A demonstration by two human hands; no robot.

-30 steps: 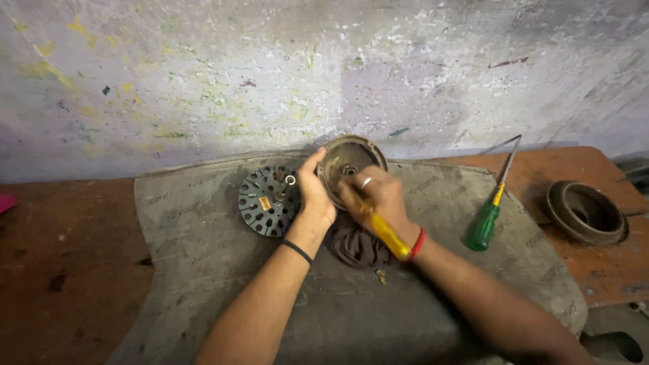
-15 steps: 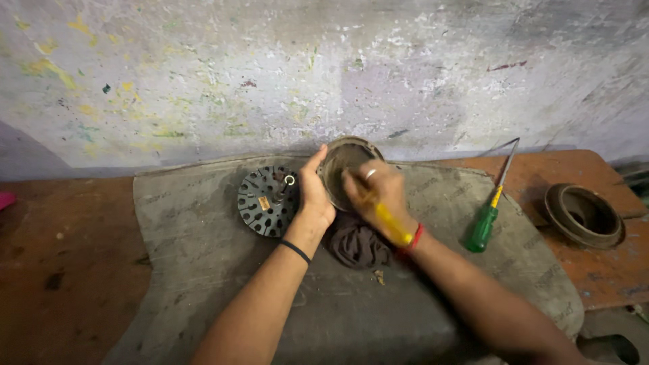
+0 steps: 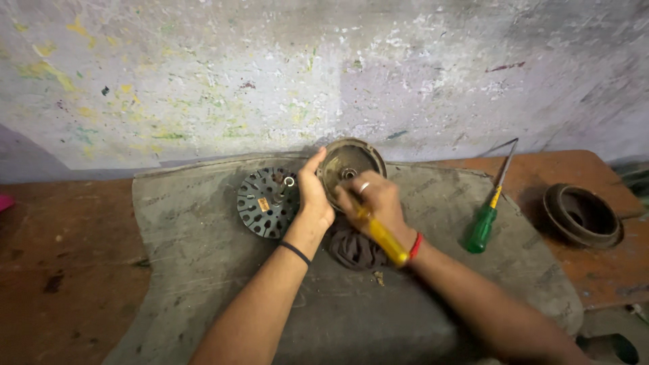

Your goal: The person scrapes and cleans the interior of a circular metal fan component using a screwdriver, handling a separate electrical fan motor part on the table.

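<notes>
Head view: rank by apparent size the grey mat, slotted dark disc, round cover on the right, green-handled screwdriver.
1. Grey mat, by far the largest.
2. Slotted dark disc and round cover: look about alike, so unranked.
3. Green-handled screwdriver: as long as either, but thin, so smallest in area.

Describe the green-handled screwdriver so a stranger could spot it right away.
Start at the grey mat on the reddish bench. Near its right edge lies the green-handled screwdriver, untouched, shaft pointing toward the wall. The other screwdriver has a yellow handle and sits in the right hand.

yellow-handled screwdriver (image 3: 380, 234) | green-handled screwdriver (image 3: 482, 228) | dull brown round cover (image 3: 349, 166) | dark grey slotted stator (image 3: 268, 202) | grey mat (image 3: 196, 250) | reddish-brown tabletop (image 3: 61, 270) | paint-speckled grey wall (image 3: 270, 74)
</notes>
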